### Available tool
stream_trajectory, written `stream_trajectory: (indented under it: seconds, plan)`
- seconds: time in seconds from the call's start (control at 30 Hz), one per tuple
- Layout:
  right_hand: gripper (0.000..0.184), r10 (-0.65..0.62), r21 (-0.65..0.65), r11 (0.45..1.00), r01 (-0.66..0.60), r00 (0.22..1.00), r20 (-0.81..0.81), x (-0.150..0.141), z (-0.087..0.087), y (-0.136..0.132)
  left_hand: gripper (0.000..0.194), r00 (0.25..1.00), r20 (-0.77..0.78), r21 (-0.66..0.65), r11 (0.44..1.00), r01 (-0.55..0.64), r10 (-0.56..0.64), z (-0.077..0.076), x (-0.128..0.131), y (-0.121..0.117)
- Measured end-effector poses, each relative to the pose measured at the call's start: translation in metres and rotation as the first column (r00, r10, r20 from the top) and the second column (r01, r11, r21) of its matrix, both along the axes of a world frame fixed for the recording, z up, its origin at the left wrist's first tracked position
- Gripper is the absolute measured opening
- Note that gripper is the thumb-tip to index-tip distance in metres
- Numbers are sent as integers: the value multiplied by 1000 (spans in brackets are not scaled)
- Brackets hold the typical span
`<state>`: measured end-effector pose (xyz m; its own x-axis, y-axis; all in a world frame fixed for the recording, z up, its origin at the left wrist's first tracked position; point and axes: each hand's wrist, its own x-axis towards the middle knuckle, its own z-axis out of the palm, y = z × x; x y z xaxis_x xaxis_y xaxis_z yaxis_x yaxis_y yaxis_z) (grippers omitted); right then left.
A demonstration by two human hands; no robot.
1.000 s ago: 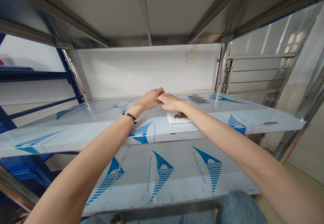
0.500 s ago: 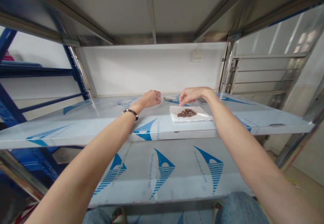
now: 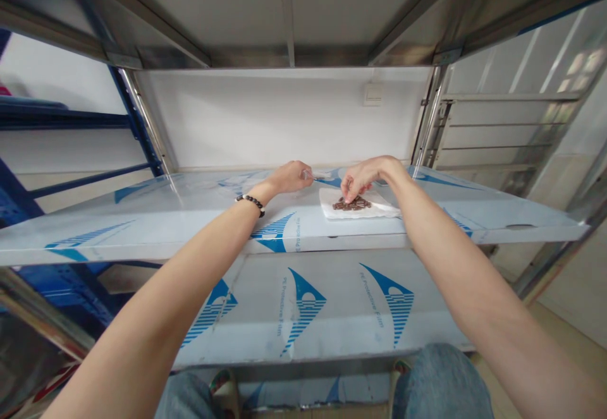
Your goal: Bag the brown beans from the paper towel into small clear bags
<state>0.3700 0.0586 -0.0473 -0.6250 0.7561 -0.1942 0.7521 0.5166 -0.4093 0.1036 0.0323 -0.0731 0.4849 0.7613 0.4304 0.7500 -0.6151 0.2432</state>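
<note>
On the film-covered shelf, a white folded tissue (image 3: 383,211) bears a small heap of brown elongated pieces (image 3: 359,205); their exact kind is too small to tell. My right hand (image 3: 364,177) reaches down from above, its thumb and fingers pinched together with the tips touching the heap. What is between the tips is hidden. To the left of the tissue, my left hand (image 3: 291,177) is closed around a small clear plastic bag (image 3: 308,174), which pokes out past the fingers toward the right. A beaded bracelet (image 3: 251,202) circles my left wrist.
A metal upper shelf (image 3: 251,14) hangs low over the hands. Shiny posts (image 3: 147,122) stand at the rear corners, with a white wall (image 3: 284,122) behind. A lower film-covered shelf (image 3: 341,318) lies in front, above my knees. Blue racking (image 3: 71,122) is at left.
My right hand has come down from above the tissue to the brown heap. My left hand with the plastic bag has shifted slightly right. The view has tilted down a little.
</note>
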Motion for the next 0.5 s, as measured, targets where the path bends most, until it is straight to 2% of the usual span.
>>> stream_trajectory:
  seconds: [0.03, 0.1, 0.2, 0.5]
  plan:
    - [43, -5, -66, 998, 8, 998, 58, -1, 1, 0, 16, 1000, 13, -7, 1000, 5, -5, -1, 0, 1]
    - [45, -18, -126, 992, 27, 997, 70, -3, 3, -1, 15, 999, 42, -14, 1000, 22, -21, -2, 0, 3]
    - [46, -50, -124, 991, 53, 998, 31, -5, 4, -1, 13, 996, 71, -22, 998, 55, -53, -5, 0, 9]
    - [46, -127, -178, 975, 134, 991, 50, -8, -4, 9, 13, 992, 76, -127, 986, 113, -104, -7, 0, 15]
